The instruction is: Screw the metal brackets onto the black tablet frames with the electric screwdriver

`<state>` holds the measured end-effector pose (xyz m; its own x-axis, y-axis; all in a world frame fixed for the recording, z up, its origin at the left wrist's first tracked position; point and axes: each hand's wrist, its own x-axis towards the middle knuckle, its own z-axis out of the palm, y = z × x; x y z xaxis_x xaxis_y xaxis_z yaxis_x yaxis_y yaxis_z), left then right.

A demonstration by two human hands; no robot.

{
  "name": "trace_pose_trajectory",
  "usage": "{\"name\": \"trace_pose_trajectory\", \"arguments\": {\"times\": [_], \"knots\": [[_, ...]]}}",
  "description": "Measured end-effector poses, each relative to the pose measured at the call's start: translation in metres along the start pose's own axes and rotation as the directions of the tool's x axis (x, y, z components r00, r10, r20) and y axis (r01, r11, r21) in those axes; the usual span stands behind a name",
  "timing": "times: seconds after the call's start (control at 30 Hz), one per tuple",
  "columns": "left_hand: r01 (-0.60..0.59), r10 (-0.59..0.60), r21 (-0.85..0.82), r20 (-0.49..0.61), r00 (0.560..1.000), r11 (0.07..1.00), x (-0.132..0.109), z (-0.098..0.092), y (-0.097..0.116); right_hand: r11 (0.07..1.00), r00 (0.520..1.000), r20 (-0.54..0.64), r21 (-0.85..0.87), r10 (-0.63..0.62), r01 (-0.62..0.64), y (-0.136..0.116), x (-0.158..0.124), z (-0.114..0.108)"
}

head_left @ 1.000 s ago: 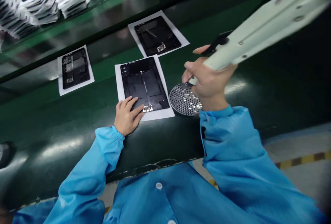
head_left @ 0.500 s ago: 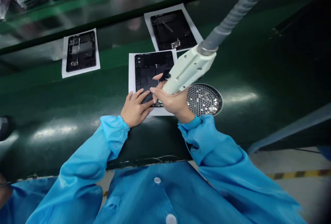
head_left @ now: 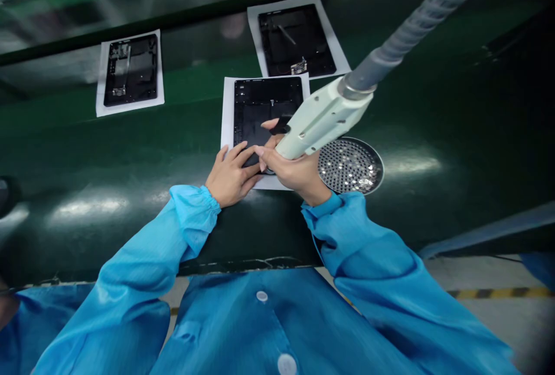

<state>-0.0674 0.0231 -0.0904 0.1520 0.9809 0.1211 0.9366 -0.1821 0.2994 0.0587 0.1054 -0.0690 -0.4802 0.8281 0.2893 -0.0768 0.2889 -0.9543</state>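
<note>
My right hand (head_left: pixel 297 175) is wrapped round a pale green electric screwdriver (head_left: pixel 325 115), tilted, with a ribbed grey hose (head_left: pixel 416 28) rising to the upper right. Its tip is hidden behind my fingers. Under both hands lies an opened black tablet housing (head_left: pixel 260 100) on a white sheet (head_left: pixel 228 112). My left hand (head_left: pixel 232 177) rests with spread fingers on the lower left part of the housing, its fingertips close to my right hand. Just right of my right hand stands a round perforated dish (head_left: pixel 347 158) with many small shiny metal pieces, probably screws.
Another opened tablet (head_left: pixel 299 40) on white paper lies behind, and a further tablet (head_left: pixel 134 69) lies to the left. A dark green bench (head_left: pixel 130 161) carries everything. A grey tube (head_left: pixel 489 230) crosses at right. Another person's blue sleeve (head_left: pixel 47 311) shows at lower left.
The view has shifted slightly, so the tablets and dish appear a little further right or higher. Both hands keep nearly the same pose on the tablet and screwdriver.
</note>
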Motion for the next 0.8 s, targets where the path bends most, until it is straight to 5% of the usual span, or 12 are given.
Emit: {"name": "trace_pose_trajectory", "arguments": {"times": [0.3,0.43,0.63,0.7,0.8], "knots": [[-0.003,0.003,-0.002,0.006,1.000,1.000,0.001,-0.001,-0.002,1.000,1.000,-0.011,-0.015,-0.011,0.011,0.005,-0.003,0.001],[-0.008,0.008,0.018,0.005,1.000,1.000,-0.002,-0.001,0.002,1.000,0.995,-0.102,0.013,-0.005,0.006,-0.002,0.001,0.000],[-0.036,0.035,-0.021,-0.066,0.997,0.999,-0.024,-0.009,-0.008,0.971,0.928,-0.335,0.108,-0.165,0.212,-0.021,0.011,-0.025],[0.136,-0.149,-0.089,-0.161,0.976,0.987,-0.027,-0.023,-0.021,0.973,0.909,-0.381,0.081,-0.170,0.216,-0.022,0.012,-0.032],[0.560,-0.577,-0.141,-0.157,0.802,0.817,-0.020,-0.046,-0.036,0.982,0.890,-0.428,0.033,-0.156,0.188,-0.020,0.011,-0.038]]}}
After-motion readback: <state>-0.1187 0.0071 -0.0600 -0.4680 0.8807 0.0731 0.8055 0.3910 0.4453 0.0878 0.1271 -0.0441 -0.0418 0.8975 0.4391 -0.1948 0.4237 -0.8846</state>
